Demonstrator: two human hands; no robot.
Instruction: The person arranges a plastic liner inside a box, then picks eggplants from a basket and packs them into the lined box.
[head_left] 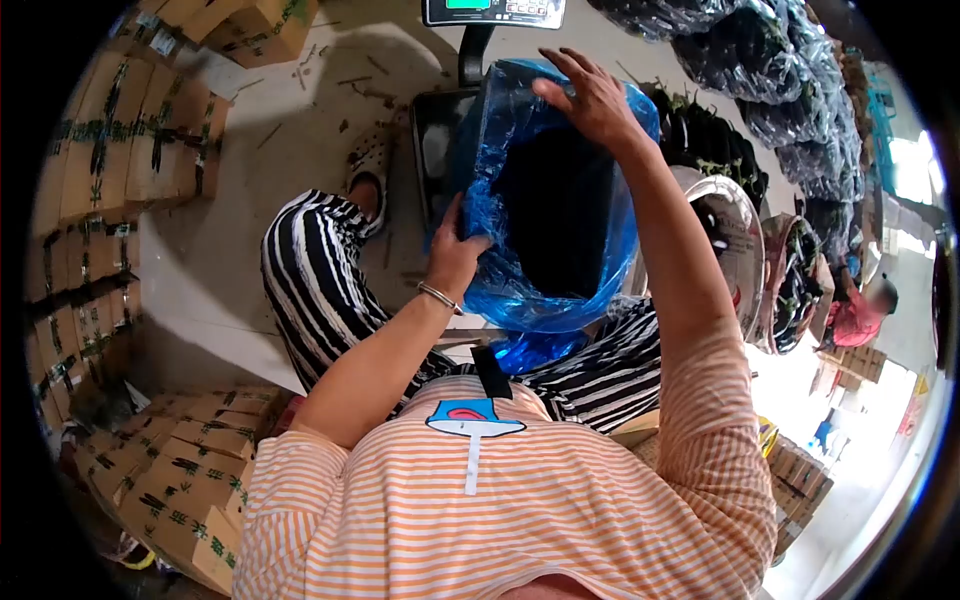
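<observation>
A blue plastic bag (488, 180) stands wide open in front of me, its film spread around a squarish, box-like shape. The inside (555, 215) is very dark, and I cannot tell what lies in it. At the bag's left rim, my left hand (458, 258) has its thumb over the inner side and its fingers outside, pinching the film. Over the far right rim is my right hand (592, 105), fingers spread and palm side near the film. Underneath, the dark platform of a scale (432, 135) shows on the left, with its display (495, 10) at the top.
Stacked cardboard boxes (130, 140) line the left side, with more boxes (190, 470) at lower left. To the right are sacks of dark produce (720, 215) and several plastic-wrapped dark bundles (740, 60). Another person (858, 312) is at far right. Scraps lie on the floor (290, 120).
</observation>
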